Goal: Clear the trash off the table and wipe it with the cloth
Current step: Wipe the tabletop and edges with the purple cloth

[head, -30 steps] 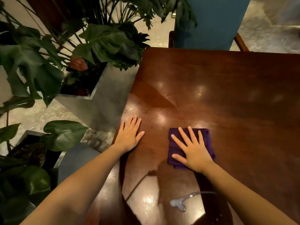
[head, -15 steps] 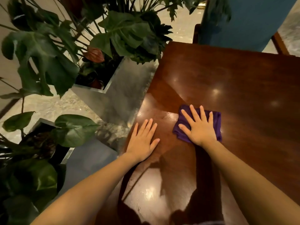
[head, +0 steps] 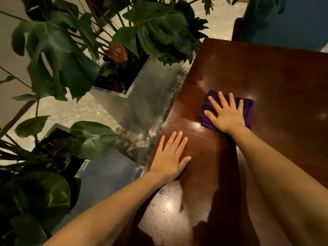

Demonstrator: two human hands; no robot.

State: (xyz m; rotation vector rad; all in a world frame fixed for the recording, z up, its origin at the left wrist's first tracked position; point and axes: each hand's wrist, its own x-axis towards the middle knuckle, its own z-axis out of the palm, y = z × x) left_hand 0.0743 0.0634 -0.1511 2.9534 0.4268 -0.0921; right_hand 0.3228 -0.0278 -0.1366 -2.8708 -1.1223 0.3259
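Observation:
A folded purple cloth (head: 248, 108) lies on the glossy dark wooden table (head: 276, 71), near its left edge. My right hand (head: 226, 114) presses flat on the cloth with fingers spread and straight. My left hand (head: 170, 157) rests flat on the bare tabletop close to the left edge, nearer to me than the cloth, fingers straight. No trash shows on the visible part of the table.
Metal planters (head: 142, 89) with large leafy plants (head: 156, 27) stand on the floor just left of the table. A second planter (head: 83, 167) sits lower left. A blue chair (head: 287, 20) stands at the table's far end.
My right hand has pushed the cloth away from me along the table's left side. My left hand stays flat on the tabletop. The view has swung left.

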